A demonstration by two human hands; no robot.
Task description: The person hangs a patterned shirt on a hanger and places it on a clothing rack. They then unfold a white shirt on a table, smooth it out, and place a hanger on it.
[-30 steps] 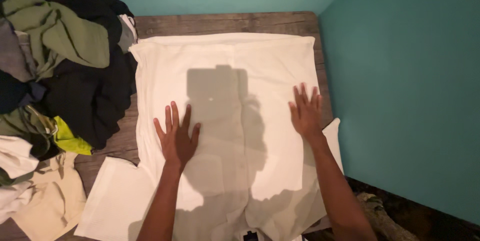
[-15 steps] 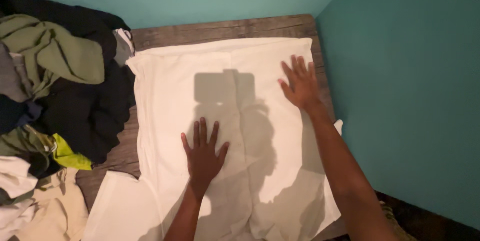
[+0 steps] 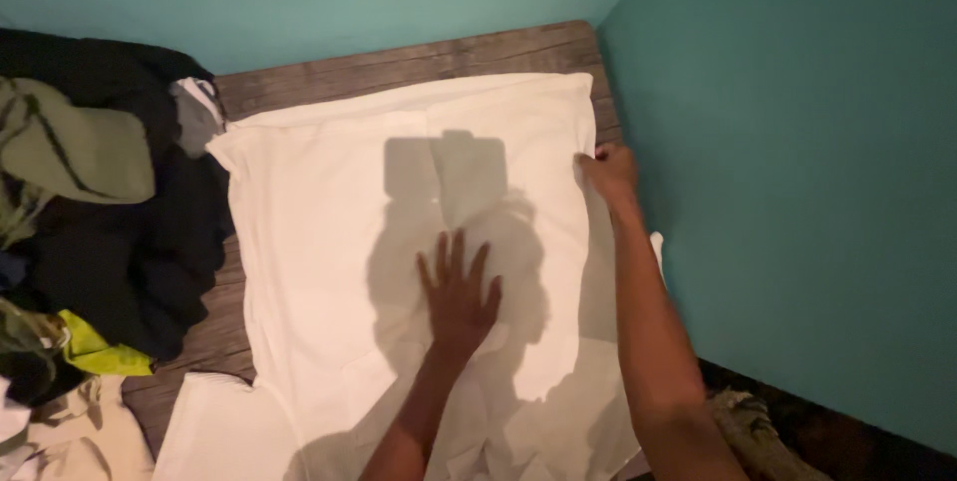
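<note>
The white shirt (image 3: 339, 242) lies spread flat over the wooden table (image 3: 399, 57) in the corner of the teal walls, its far hem near the back wall and a sleeve hanging toward me at lower left. I press my left hand (image 3: 459, 292) flat on the middle of it, fingers spread, gripping nothing, only pinning the cloth. My right hand (image 3: 608, 170) closes on the shirt's right edge, fingers curled around a pinch of fabric. To do this well, I judge I should keep the left palm firm as an anchor and lift the edge evenly so the fold line runs straight. The fabric looks thin, soft and plain, with light creases near my wrist. A pile of dark and green clothes (image 3: 90, 202) sits to the left, touching the shirt's corner.
</note>
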